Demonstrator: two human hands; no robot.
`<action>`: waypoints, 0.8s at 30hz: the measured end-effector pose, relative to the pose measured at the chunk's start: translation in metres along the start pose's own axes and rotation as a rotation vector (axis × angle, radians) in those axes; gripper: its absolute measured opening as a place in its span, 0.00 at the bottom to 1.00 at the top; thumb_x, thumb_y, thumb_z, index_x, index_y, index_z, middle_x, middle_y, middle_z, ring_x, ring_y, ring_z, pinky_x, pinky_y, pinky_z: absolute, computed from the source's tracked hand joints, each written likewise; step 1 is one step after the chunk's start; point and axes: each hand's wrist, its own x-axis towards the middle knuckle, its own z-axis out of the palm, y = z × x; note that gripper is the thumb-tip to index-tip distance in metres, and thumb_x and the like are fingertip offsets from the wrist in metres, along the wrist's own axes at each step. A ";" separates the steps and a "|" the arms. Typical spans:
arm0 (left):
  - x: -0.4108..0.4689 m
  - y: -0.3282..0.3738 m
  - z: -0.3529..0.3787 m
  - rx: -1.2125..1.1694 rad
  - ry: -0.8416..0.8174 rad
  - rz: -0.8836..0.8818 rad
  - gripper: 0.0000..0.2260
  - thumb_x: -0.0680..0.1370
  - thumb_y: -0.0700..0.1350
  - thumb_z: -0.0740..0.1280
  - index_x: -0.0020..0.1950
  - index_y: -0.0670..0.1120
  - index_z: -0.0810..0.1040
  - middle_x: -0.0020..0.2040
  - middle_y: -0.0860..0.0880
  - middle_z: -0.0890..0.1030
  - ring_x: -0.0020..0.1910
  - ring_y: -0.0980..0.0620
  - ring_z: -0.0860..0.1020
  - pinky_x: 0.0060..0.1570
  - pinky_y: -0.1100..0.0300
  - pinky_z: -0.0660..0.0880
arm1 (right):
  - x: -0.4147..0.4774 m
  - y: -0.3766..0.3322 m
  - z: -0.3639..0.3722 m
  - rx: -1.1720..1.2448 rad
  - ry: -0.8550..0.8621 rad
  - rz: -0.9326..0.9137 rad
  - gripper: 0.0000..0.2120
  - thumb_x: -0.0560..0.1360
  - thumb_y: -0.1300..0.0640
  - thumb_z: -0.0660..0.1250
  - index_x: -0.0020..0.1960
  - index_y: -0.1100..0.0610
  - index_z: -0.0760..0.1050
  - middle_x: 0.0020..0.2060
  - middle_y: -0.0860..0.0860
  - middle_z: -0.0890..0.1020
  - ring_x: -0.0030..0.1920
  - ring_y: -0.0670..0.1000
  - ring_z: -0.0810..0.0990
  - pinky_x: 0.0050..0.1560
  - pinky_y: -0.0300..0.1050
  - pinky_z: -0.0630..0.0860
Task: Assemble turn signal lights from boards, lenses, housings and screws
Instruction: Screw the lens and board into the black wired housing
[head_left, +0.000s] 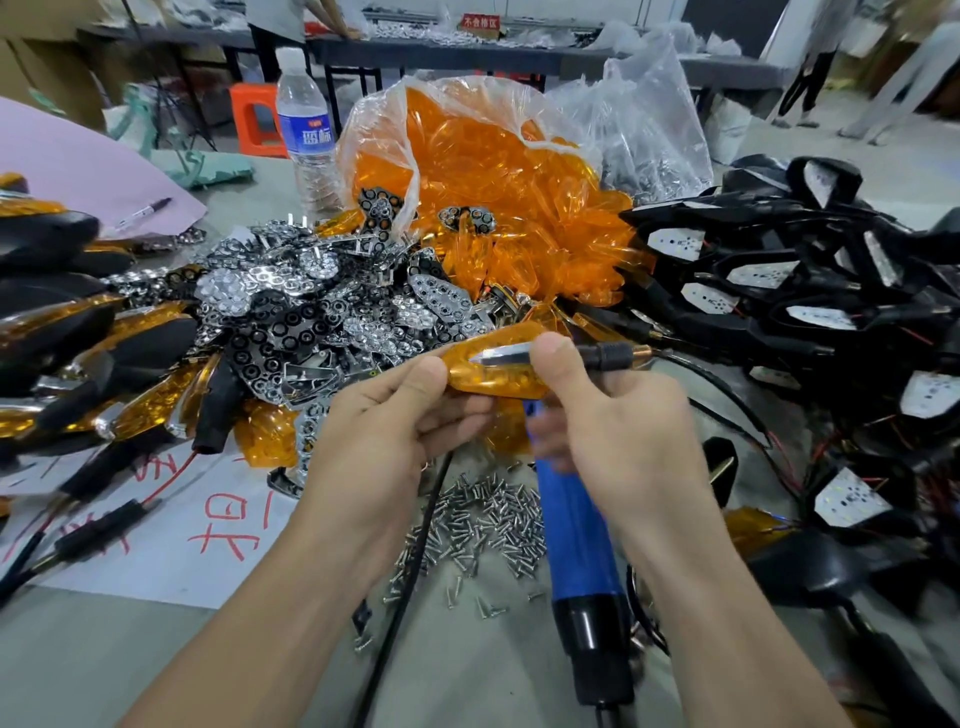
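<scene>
Both the left hand (384, 415) and right hand (623, 431) pinch an amber turn signal light (496, 378), the right also clutching a blue screwdriver (576, 530); fastening seems next, needing a screw from the screw pile (478, 519) beneath them.

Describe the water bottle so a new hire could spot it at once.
At the back of the table, find the big clear bag of orange lenses. Just left of it stands the water bottle, upright and clear. Its white cap and blue label set it apart: everything around it lies in low heaps of parts.
</scene>
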 end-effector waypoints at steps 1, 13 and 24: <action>0.001 -0.001 0.000 0.014 0.028 -0.024 0.11 0.77 0.48 0.67 0.43 0.49 0.90 0.40 0.43 0.87 0.39 0.51 0.86 0.42 0.60 0.83 | 0.000 0.003 -0.002 -0.245 0.077 -0.082 0.31 0.70 0.22 0.61 0.29 0.47 0.79 0.24 0.45 0.80 0.29 0.49 0.80 0.37 0.51 0.79; 0.017 0.013 -0.033 0.295 -0.023 0.187 0.07 0.76 0.53 0.72 0.45 0.55 0.90 0.39 0.48 0.87 0.38 0.53 0.85 0.43 0.60 0.84 | -0.010 0.004 0.021 -0.409 -0.109 -0.473 0.31 0.74 0.49 0.76 0.75 0.39 0.71 0.67 0.34 0.77 0.68 0.39 0.74 0.71 0.45 0.72; 0.016 0.009 -0.039 0.099 -0.348 0.044 0.21 0.70 0.42 0.77 0.63 0.47 0.84 0.57 0.44 0.87 0.53 0.48 0.85 0.49 0.58 0.81 | -0.012 0.008 0.020 -0.188 -0.042 -0.523 0.24 0.68 0.52 0.80 0.60 0.36 0.78 0.49 0.31 0.82 0.49 0.34 0.81 0.47 0.24 0.73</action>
